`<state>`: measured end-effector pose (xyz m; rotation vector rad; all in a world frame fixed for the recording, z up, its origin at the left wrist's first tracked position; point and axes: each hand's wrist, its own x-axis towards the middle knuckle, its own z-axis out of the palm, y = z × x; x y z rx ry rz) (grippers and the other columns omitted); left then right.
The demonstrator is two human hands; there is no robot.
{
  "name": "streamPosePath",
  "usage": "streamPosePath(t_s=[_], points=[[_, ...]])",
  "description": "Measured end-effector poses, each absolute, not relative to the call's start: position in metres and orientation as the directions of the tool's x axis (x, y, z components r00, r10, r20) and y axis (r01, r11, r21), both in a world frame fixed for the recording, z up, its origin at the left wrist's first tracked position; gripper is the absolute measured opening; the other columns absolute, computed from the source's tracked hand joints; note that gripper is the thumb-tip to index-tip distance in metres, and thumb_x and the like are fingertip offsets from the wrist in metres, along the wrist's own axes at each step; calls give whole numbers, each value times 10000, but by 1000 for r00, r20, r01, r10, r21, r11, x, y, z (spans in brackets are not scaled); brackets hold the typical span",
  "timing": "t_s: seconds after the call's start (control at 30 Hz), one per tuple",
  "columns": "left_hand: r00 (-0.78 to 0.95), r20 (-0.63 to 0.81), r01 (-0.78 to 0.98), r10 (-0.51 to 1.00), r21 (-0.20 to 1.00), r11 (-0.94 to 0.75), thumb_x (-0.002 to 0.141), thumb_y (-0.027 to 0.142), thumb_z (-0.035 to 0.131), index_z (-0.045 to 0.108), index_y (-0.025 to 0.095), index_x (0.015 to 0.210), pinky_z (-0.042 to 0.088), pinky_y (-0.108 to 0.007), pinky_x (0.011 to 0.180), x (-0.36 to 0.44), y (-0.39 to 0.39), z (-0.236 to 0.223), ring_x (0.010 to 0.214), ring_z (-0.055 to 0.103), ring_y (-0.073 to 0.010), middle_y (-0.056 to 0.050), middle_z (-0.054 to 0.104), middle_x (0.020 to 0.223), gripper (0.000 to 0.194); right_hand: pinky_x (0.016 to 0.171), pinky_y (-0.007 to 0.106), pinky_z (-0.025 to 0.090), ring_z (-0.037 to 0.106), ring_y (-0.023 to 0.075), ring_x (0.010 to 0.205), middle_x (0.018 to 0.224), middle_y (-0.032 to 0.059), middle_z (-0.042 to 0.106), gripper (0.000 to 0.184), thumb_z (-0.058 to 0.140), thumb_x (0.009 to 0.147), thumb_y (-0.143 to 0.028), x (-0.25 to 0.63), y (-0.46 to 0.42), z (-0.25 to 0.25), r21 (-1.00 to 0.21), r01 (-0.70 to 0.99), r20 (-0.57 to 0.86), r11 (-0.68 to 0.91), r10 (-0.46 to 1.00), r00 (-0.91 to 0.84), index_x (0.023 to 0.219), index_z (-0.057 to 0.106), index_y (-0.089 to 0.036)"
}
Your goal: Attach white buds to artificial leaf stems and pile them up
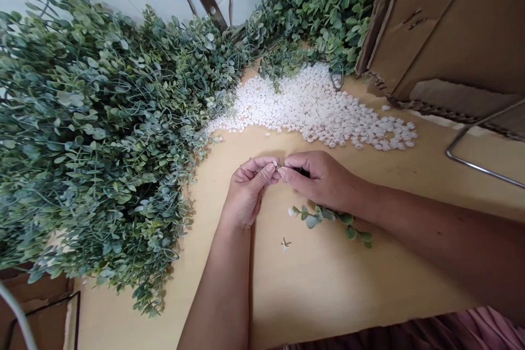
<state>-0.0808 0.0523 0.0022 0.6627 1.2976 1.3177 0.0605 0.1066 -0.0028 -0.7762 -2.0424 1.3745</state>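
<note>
Between the thumb and forefinger of my left hand (255, 186) is pinched a small white flower piece (275, 163). Fingertips of my right hand (315, 175) are closed right beside it, nearly touching the left fingers. What the right fingers grip is mostly hidden; something dark shows under them. Below the right wrist lies an artificial leaf sprig (324, 215) with a white flower at its left tip, partly covered by the forearm. A tiny star-shaped bit (286, 243) rests on the table (328, 284) nearer to me.
Behind my hands spreads a heap of white flower pieces (295, 104). A large pile of artificial greenery (115, 120) fills the left side, with more greenery (324, 5) at the back. A cardboard box (459, 27) and a bent metal rod (463, 158) stand at right.
</note>
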Motion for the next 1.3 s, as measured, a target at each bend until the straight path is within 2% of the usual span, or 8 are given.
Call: streamPosePath(t_s=[0.4,0.63,0.87,1.1,1.23,1.3], points=[[-201,-260,-263,944,943,204,553,251,803,715,169,677,486,-155,598,-83,51,2,576,598,-59,7,674,589,173,449,229,225,310,65,441,468,-57,341,250,420,769,-219,61,105,-4,-947,174,84,269,733,-675,528,359,-187],[-166,-278,-246,946,941,234,567,244,793,713,174,680,532,-196,586,-83,52,1,561,624,-87,-6,694,617,155,430,228,174,230,58,463,490,-67,211,320,444,744,-248,61,107,-6,-972,135,65,193,769,-636,493,253,-198],[-195,-287,-200,938,948,248,532,284,809,712,165,682,560,-244,614,-84,53,0,599,654,-126,-24,704,635,215,430,229,178,248,57,464,480,-65,248,282,452,716,-241,60,109,-7,-980,118,42,160,747,-664,472,322,-188],[-185,-284,-151,941,954,259,547,274,803,711,162,676,560,-244,619,-82,53,0,591,644,-117,-24,707,650,194,420,227,177,249,58,445,455,-71,249,264,460,730,-243,62,110,-3,-973,185,-26,137,733,-680,483,404,-172],[-213,-266,-140,940,961,240,560,294,793,718,168,757,552,-257,635,-78,54,-1,641,647,-130,-29,714,709,246,435,228,199,271,61,450,467,-68,280,268,446,757,-245,60,112,-2,-976,171,-21,131,731,-682,502,401,-175],[-289,-230,-116,929,972,205,572,306,784,714,184,817,538,-244,640,-78,53,4,677,642,-125,-22,714,760,282,451,228,230,298,68,463,481,-65,302,271,434,786,-282,59,115,-4,-984,132,2,120,749,-662,538,428,-173]])
